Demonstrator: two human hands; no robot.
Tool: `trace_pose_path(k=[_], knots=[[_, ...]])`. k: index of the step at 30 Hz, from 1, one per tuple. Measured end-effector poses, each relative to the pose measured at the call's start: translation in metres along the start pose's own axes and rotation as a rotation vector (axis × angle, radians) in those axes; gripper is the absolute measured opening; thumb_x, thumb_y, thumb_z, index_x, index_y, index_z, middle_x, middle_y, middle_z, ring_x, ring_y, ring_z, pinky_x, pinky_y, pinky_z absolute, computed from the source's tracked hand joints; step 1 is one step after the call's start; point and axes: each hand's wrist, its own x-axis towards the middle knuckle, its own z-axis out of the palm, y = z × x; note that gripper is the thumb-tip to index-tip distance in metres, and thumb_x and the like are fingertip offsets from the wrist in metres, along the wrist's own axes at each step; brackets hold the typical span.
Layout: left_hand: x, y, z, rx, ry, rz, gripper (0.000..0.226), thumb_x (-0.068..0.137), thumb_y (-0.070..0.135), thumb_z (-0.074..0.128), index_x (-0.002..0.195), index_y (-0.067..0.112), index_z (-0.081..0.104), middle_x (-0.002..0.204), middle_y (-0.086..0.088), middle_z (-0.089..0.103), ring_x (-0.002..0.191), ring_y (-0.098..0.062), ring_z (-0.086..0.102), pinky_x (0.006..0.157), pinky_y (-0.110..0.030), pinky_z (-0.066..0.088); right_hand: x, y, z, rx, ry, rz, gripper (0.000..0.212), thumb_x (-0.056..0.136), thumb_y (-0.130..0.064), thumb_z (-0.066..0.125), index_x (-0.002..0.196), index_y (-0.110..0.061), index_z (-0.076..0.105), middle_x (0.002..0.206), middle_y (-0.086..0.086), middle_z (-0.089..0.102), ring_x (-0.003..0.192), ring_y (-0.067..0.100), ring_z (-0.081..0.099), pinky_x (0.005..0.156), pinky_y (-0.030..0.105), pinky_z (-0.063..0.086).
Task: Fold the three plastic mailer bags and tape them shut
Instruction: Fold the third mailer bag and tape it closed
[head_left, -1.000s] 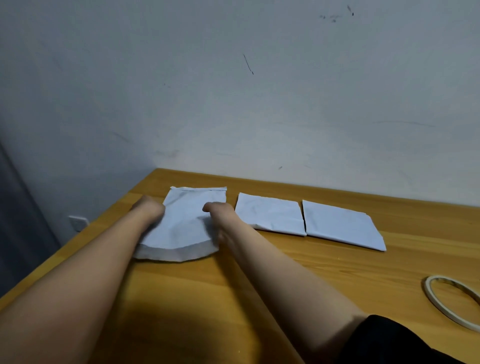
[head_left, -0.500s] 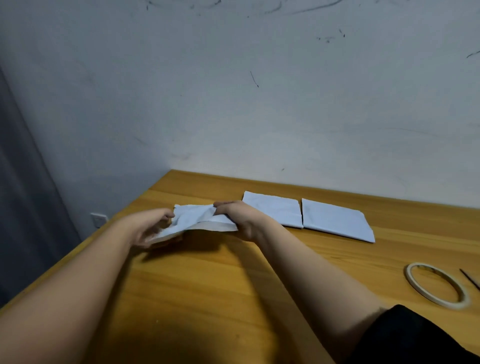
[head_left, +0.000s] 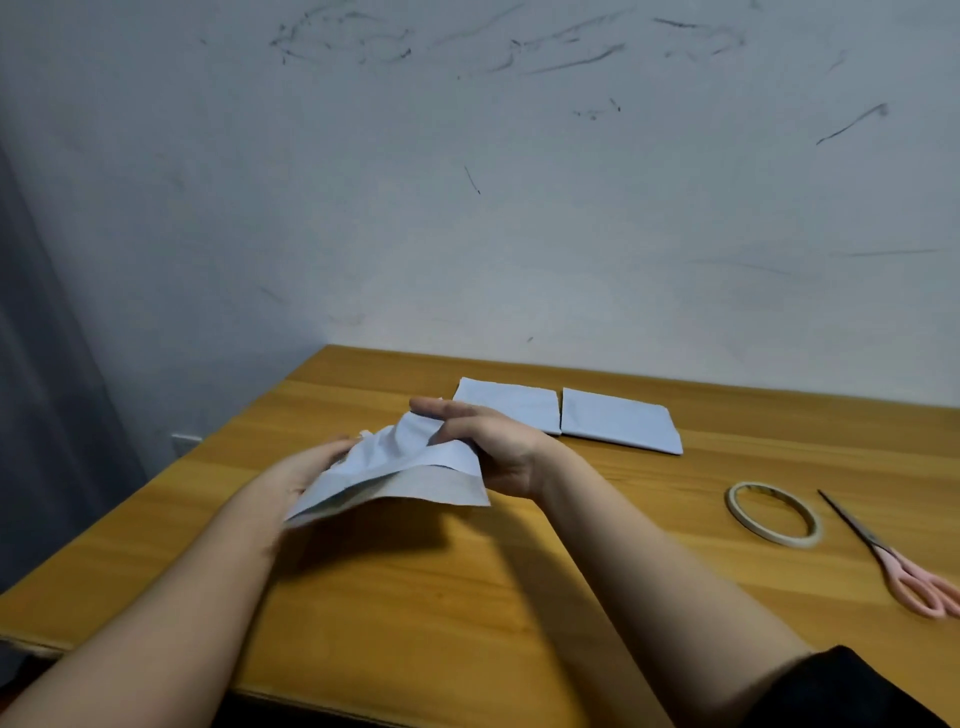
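A crumpled white mailer bag (head_left: 395, 473) hangs above the wooden table (head_left: 467, 597), its grey flap edge toward me. My left hand (head_left: 306, 467) holds its left side from beneath. My right hand (head_left: 488, 441) grips its right side, thumb on top. Two folded white mailer bags lie flat side by side near the wall: one (head_left: 511, 405) just beyond my right hand, the other (head_left: 621, 426) to its right. A roll of tape (head_left: 772, 514) lies on the table at the right.
Pink-handled scissors (head_left: 893, 561) lie right of the tape roll, near the frame's edge. A scuffed white wall stands behind the table. A grey curtain hangs at the far left, past the table's left edge.
The bag, earlier flat on the table under both hands, has been lifted and pulled toward me. The camera has tilted, bringing the tape roll and scissors into view.
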Motion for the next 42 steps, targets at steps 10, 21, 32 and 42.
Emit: trace_pose_path(k=[10, 21, 32, 42], knots=[[-0.009, -0.008, 0.048, 0.184, -0.114, 0.021, 0.047, 0.08, 0.016, 0.068, 0.126, 0.011, 0.057, 0.107, -0.016, 0.068, 0.087, -0.03, 0.067, 0.076, -0.037, 0.053, -0.068, -0.002, -0.046, -0.094, 0.186, 0.131, 0.035, 0.094, -0.044, 0.051, 0.119, -0.019, 0.056, 0.1, 0.006, 0.064, 0.075, 0.021, 0.063, 0.062, 0.028, 0.057], [-0.009, -0.066, 0.158, 0.301, -0.277, -0.08, 0.018, 0.087, 0.011, 0.059, 0.1, 0.003, 0.068, 0.083, -0.014, 0.069, 0.071, -0.027, 0.065, 0.069, -0.033, 0.048, -0.123, 0.036, -0.121, 0.022, 0.616, 0.257, 0.048, 0.088, -0.056, 0.052, 0.104, -0.011, 0.06, 0.093, 0.01, 0.058, 0.078, 0.026, 0.058, 0.064, 0.03, 0.049], [-0.007, -0.079, 0.178, 0.568, -0.31, 0.06, 0.034, 0.086, 0.015, 0.067, 0.118, 0.013, 0.054, 0.107, -0.007, 0.066, 0.094, -0.023, 0.066, 0.077, -0.034, 0.055, -0.12, 0.055, -0.154, -0.042, 0.689, 0.215, 0.058, 0.083, 0.004, 0.059, 0.135, -0.021, 0.052, 0.102, 0.012, 0.063, 0.105, 0.027, 0.058, 0.097, 0.036, 0.048], [0.004, -0.071, 0.175, 0.702, -0.293, 0.197, 0.029, 0.078, 0.01, 0.076, 0.085, 0.025, 0.052, 0.092, 0.005, 0.062, 0.081, -0.01, 0.059, 0.068, -0.025, 0.047, -0.092, 0.061, -0.145, -0.113, 0.732, 0.05, 0.07, 0.081, 0.008, 0.067, 0.142, -0.016, 0.041, 0.146, 0.011, 0.041, 0.109, 0.03, 0.06, 0.088, 0.038, 0.053]])
